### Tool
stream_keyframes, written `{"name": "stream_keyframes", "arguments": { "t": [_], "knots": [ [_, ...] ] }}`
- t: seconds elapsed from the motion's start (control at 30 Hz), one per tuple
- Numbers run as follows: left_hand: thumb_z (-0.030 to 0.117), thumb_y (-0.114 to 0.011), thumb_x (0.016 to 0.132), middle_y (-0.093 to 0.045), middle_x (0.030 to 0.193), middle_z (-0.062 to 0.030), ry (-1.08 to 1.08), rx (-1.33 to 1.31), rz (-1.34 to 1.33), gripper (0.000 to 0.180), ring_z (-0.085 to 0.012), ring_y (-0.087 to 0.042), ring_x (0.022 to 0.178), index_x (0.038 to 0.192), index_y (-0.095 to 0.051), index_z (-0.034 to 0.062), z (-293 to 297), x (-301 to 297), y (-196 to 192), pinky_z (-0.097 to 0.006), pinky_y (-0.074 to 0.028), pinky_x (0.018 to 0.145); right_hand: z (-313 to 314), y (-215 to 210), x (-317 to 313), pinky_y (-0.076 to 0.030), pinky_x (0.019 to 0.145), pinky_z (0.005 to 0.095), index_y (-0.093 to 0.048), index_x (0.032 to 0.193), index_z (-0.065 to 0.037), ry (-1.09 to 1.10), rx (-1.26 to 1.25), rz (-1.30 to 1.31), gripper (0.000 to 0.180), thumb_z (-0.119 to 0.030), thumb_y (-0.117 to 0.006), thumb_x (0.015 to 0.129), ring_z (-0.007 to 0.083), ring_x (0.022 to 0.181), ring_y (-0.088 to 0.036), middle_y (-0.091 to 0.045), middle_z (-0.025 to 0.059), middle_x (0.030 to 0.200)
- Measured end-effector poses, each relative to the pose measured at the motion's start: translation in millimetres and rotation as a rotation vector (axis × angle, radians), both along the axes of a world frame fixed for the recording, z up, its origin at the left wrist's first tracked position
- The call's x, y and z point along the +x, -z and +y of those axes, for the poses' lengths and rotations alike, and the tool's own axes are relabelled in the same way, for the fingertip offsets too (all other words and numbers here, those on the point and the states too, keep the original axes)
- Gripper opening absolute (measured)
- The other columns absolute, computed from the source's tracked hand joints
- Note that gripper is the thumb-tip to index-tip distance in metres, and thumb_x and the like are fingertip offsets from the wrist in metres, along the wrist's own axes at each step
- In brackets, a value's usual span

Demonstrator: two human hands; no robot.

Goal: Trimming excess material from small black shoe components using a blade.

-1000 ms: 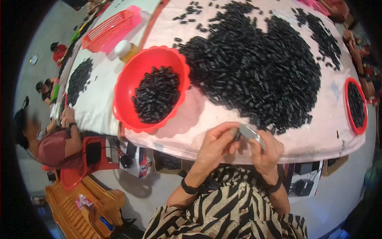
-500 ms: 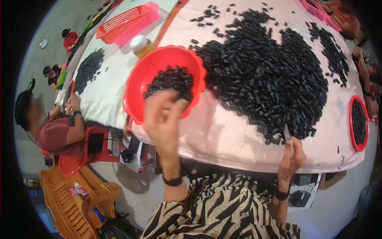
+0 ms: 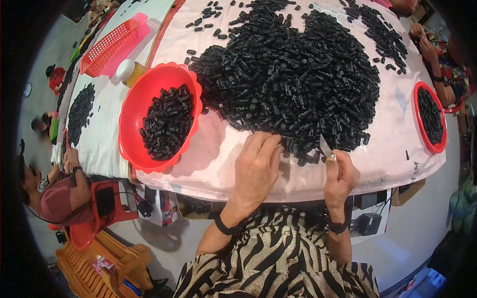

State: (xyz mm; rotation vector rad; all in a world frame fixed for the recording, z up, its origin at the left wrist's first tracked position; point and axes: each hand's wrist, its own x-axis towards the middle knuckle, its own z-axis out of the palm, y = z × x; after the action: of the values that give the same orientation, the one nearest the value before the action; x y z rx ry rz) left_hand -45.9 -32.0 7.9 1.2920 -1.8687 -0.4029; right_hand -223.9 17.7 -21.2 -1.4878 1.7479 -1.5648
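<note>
A large heap of small black plastic parts [image 3: 293,79] spreads over a pink-covered table [image 3: 218,174]. My left hand [image 3: 259,166] is at the heap's near edge, its fingers curled together around a small black part partly hidden by the fingertips. Farther right, my right hand [image 3: 342,176] is closed on a thin metal blade [image 3: 325,146], whose tip points into the nearest parts. To the left of the heap stands a red scallop-rimmed bowl [image 3: 130,121] with many of the same black parts in it.
Behind the bowl are a white-capped jar [image 3: 130,72] and a red slotted basket [image 3: 110,47]. A red-rimmed bowl of black parts [image 3: 430,116] sits at the right edge. A person [image 3: 67,191] works at the left, beside a red chair [image 3: 107,208]; another person's hands [image 3: 422,39] appear at the far right.
My left hand has moved from over the red bowl rightward to the heap's near edge. My right hand stays at the heap with the blade. The whole view has shifted.
</note>
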Motion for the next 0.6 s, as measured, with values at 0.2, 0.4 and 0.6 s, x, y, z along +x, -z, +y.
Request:
{"name": "stream_keyframes", "arguments": {
  "t": [0.2,0.4,0.6],
  "knots": [
    [-0.006,-0.066,0.073,-0.058,0.081,-0.0128,0.031,0.02,-0.032,0.021,-0.0282,-0.059,0.072,0.094,-0.062,-0.0027,4,-2,2,-0.036,-0.048,0.061,1,-3,-2,-0.038,0.049,0.0282,-0.061,0.089,0.002,-0.008,0.009,0.074,0.022,-0.018,-0.07,0.083,0.0168,0.058,-0.051,-0.058,0.0089,0.07],
    [-0.005,-0.065,0.073,-0.058,0.081,-0.0131,0.08,0.132,-0.028,0.026,-0.0265,-0.058,0.068,0.098,-0.06,-0.0014,3,-8,-5,-0.035,-0.047,0.06,-1,-6,-1,-0.04,0.05,0.0284,-0.062,0.091,0.002,-0.045,0.0,0.071,0.023,-0.017,-0.071,0.082,0.019,0.058,-0.052,-0.058,0.0103,0.07],
    [-0.007,-0.061,0.076,-0.06,0.083,-0.0107,0.122,0.189,0.018,0.029,-0.0198,-0.059,0.068,0.105,-0.06,-0.0032,6,1,-2,-0.029,-0.048,0.061,-2,-11,2,-0.04,0.05,0.0281,-0.061,0.09,0.003,-0.064,0.027,0.063,0.021,-0.014,-0.07,0.082,0.0187,0.057,-0.054,-0.06,0.0112,0.071]
  ]
}}
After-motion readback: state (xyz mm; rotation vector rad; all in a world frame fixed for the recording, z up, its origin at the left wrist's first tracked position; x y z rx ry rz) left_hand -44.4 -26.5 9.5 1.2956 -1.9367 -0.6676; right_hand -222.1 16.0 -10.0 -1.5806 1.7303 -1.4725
